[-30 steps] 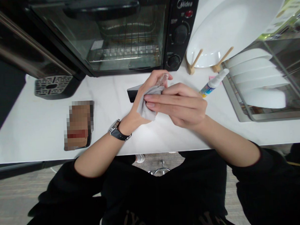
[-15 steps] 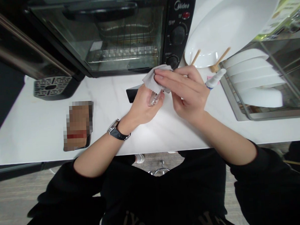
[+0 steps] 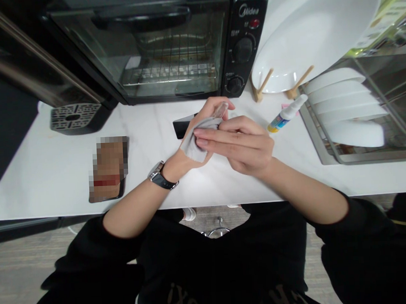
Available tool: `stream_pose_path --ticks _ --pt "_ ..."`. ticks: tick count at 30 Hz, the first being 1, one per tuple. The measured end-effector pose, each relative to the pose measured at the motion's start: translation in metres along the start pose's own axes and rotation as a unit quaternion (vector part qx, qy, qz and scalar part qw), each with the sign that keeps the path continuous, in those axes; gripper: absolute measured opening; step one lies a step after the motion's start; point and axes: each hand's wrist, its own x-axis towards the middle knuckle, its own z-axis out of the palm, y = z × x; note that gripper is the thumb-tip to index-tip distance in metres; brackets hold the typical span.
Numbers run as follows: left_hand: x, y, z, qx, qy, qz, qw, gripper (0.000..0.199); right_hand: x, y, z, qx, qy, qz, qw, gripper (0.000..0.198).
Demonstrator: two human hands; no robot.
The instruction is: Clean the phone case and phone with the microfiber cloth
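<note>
Over the counter, my left hand [image 3: 201, 120], with a watch [image 3: 162, 175] on its wrist, is closed around a clear, see-through object [image 3: 221, 110]. Only one shiny end of it shows; its kind cannot be made out. A thin grey cloth [image 3: 198, 145] covers the rest of it and part of my left palm. My right hand [image 3: 249, 143] pinches this cloth, its fingertips pressing it against the left hand. Just right of my right hand, a small white-capped bottle [image 3: 284, 117] with a blue and yellow label stands on the counter.
A black toaster oven [image 3: 143, 96] stands behind my hands. A dark flat object [image 3: 182, 128] lies behind my left hand, and a phone [image 3: 106, 169] lies at left. White plates [image 3: 292, 45] stand on wooden holders; bowls [image 3: 353, 132] sit in a rack at right.
The cloth and my right fingers have moved left and toward me, down over my left palm. The clear object's end now points up past the cloth. More of the bottle shows.
</note>
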Motion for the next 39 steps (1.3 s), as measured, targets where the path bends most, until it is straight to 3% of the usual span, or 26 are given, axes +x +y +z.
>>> stream_pose_path --ticks 4,5,7,11,14,16,18,24,28,32,35,39 --pt "-0.001 -0.009 0.002 -0.048 0.017 0.016 0.999 0.043 0.007 0.017 0.000 -0.018 0.063 -0.105 0.992 0.053" --pt "-0.001 -0.013 0.003 -0.052 0.021 0.029 0.998 0.049 0.009 0.023 0.001 -0.023 0.125 -0.130 0.983 0.051" --pt "-0.004 -0.017 0.007 -0.056 0.025 0.031 0.998 0.052 0.012 0.035 0.002 -0.036 0.157 -0.094 0.983 0.046" --pt "-0.003 -0.007 0.009 -0.183 0.039 -0.065 0.980 0.043 0.011 0.045 0.002 -0.054 0.158 -0.020 0.986 0.041" --pt "0.006 0.001 0.003 -0.350 0.024 -0.172 0.921 0.039 0.011 0.042 -0.001 -0.073 0.227 -0.034 0.970 0.040" --pt "0.011 0.000 0.000 -0.386 0.002 -0.255 0.886 0.028 0.011 0.040 -0.003 -0.084 0.250 -0.025 0.964 0.040" --pt "0.012 -0.005 0.000 -0.375 -0.012 -0.305 0.875 0.022 0.010 0.041 -0.003 -0.088 0.236 -0.001 0.968 0.041" --pt "0.008 -0.019 0.011 -0.194 -0.054 -0.328 0.923 0.034 0.006 0.048 0.001 -0.057 0.185 0.011 0.981 0.044" --pt "0.007 -0.016 0.011 0.049 -0.069 -0.276 0.957 0.044 0.009 0.043 0.001 -0.106 0.173 0.022 0.979 0.043" --pt "0.002 -0.008 0.012 0.325 -0.103 -0.178 0.923 0.044 0.012 0.037 -0.001 -0.062 0.173 -0.007 0.983 0.044" --pt "-0.001 -0.005 0.012 0.396 -0.111 -0.139 0.901 0.045 0.012 0.038 0.000 -0.053 0.163 0.006 0.985 0.045" --pt "0.000 -0.010 0.008 0.418 -0.094 -0.079 0.900 0.045 0.011 0.041 0.002 -0.070 0.153 0.024 0.986 0.042"
